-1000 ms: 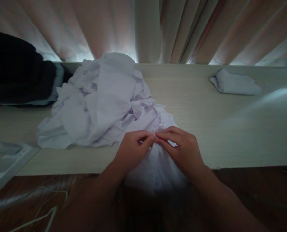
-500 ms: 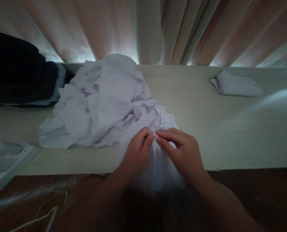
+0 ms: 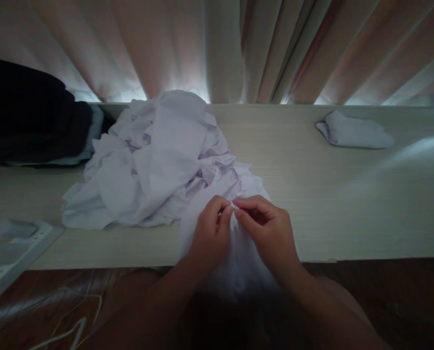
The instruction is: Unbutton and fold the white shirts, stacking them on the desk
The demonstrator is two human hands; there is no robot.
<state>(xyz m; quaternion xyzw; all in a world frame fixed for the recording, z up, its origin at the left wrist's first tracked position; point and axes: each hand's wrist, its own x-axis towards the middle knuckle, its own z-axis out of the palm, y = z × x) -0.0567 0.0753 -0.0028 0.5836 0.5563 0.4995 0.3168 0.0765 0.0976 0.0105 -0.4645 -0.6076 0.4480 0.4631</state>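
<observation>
A large white cloth (image 3: 176,150) lies heaped and crumpled on the pale tabletop, and part of it hangs over the front edge toward me. My left hand (image 3: 213,231) pinches a gathered bit of this cloth between thumb and forefinger. Right beside it, my right hand (image 3: 270,228) is pinching the same spot, fingertips almost meeting those of the left. Creases fan downward from the pinched point. Whatever small detail sits between the fingertips is too small to make out.
Dark folded fabric (image 3: 30,116) is stacked at the left back. A folded white cloth (image 3: 355,130) lies at the right back of the tabletop (image 3: 330,209). At the left front sits a white frame-like object (image 3: 30,248). Pale cords (image 3: 74,323) lie on the floor; curtains (image 3: 158,43) hang behind.
The whole view has shifted slightly, so the table sits a little lower. Both hands keep pinching the cloth at the same place, with the right hand's fingers slightly moved.
</observation>
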